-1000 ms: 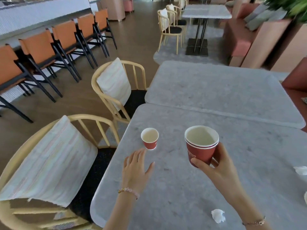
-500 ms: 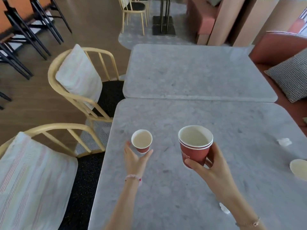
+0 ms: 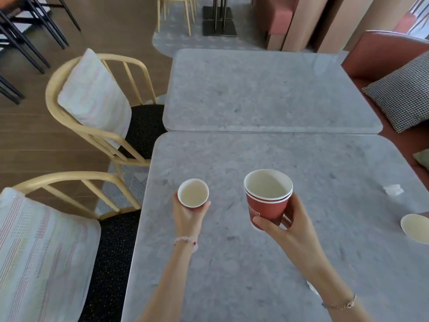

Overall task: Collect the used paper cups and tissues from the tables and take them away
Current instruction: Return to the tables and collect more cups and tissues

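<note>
Left hand (image 3: 188, 219) fingers wrap the small cup (image 3: 193, 193), hiding its base. Right hand (image 3: 286, 225) fingers clasp stacked cups (image 3: 267, 201). Another cup (image 3: 415, 227) is cropped.

The counter (image 3: 232, 263) looks like grey mottled stone, smooth with a dull sheen. The small cup (image 3: 193, 193) and stacked cups (image 3: 267, 201) are matt red paper, cream inside. The tissue (image 3: 393, 190) is crumpled white paper. The chair frame (image 3: 69, 122) is pale lacquered wood; its cushion (image 3: 95, 94) is woven striped cloth. The floor (image 3: 34, 135) looks like matt brown wood planks.
</note>
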A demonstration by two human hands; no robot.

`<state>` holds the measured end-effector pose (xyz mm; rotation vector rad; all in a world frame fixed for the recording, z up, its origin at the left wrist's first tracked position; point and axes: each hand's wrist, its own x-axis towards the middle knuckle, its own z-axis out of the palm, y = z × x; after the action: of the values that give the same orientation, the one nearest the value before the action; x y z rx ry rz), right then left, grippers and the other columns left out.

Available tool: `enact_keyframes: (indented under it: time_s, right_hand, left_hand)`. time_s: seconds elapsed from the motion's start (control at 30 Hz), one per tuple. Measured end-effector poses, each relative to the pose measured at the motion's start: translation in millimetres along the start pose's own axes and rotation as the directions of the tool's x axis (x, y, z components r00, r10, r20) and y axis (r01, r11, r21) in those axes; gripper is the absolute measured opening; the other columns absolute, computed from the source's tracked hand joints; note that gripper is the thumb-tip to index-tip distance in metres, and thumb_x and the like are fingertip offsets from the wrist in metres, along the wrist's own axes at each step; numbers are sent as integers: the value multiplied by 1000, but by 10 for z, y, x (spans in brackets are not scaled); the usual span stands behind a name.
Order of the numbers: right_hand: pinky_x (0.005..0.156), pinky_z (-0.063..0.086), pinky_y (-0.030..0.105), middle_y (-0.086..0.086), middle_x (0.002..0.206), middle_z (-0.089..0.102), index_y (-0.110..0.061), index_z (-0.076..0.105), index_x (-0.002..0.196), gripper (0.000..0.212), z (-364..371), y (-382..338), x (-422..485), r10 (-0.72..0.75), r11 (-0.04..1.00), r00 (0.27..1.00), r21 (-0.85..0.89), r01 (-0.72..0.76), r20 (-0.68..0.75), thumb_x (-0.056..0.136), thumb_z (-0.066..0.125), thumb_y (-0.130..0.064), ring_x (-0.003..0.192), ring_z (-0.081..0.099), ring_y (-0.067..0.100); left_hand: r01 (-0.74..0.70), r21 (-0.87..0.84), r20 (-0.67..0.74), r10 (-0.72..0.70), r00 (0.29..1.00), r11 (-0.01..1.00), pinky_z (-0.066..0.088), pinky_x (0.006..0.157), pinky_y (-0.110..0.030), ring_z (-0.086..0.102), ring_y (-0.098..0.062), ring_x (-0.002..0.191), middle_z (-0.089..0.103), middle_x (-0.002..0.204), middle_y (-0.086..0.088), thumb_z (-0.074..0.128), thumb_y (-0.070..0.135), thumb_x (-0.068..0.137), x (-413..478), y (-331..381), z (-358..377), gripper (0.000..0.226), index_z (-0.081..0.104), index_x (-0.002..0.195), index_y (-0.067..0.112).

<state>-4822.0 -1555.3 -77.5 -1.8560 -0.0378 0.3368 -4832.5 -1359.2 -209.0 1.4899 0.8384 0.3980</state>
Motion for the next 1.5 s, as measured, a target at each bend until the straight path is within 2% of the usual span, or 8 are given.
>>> enact_keyframes:
  time_s: [0.2,0.33,0.5,0.63,0.7,0.8,1.23,1.5]
  right_hand:
    - [83,49,10,-15,111,65,-30,51,121,63,41,-9,11,-4,1000,1000,25,4,-2,70,81,-10,101,62,-2]
    - [81,49,11,-16,113,64,-28,49,124,65,41,-11,6,-13,999,1000,37,14,-14,71,80,-10,101,61,-4]
    - [81,48,14,-15,111,65,-31,51,117,58,-12,14,-37,-31,998,999,47,31,-8,71,79,-8,98,62,-3]
    - [79,49,11,-15,111,64,-29,50,121,61,-57,41,-59,-45,998,999,42,44,23,72,79,-8,98,61,-3]
    - [81,51,15,-16,111,64,-30,50,122,62,-81,50,-82,-51,998,998,44,50,41,72,79,-9,99,61,-3]
    - [78,48,9,-17,111,63,-31,49,123,63,-112,48,-136,-80,996,994,52,77,74,72,79,-10,98,60,-4]
    - [75,47,10,-12,110,64,-26,51,120,60,-374,63,-375,-191,981,973,60,184,128,71,80,-8,91,62,-2]
    - [79,49,12,-18,113,63,-35,48,120,63,-391,9,-478,-238,971,957,65,230,165,72,80,-10,98,62,-2]
  left_hand:
    - [-35,26,3,35,999,999,52,83,-36,59,-11,97,58,107,1,86,17,61,-28,127,-84,62,43,103,34]
    - [-121,16,64,119,991,993,48,73,-14,57,7,87,58,103,9,83,10,65,-76,356,-146,63,45,113,22]
    - [-233,18,113,230,967,972,45,78,-11,55,4,96,56,108,14,85,11,64,-220,690,-206,66,45,114,28]
    - [-339,25,152,332,931,940,47,92,-28,57,-13,104,58,112,4,85,23,61,-419,944,-271,66,48,116,25]
    - [-383,54,169,369,914,922,42,90,-16,54,-6,106,55,113,5,85,22,64,-544,1098,-307,63,48,114,28]
    - [-423,65,128,413,902,904,35,81,-1,48,12,101,47,109,14,85,17,64,-713,1308,-330,63,43,105,40]
    - [-333,-256,197,386,901,908,49,77,-16,62,-2,100,60,116,-1,77,2,67,-1360,1884,-184,58,48,115,16]
    - [-341,-240,337,407,849,909,51,79,-21,62,-10,104,63,113,0,79,15,62,-1598,1944,-41,60,50,114,17]
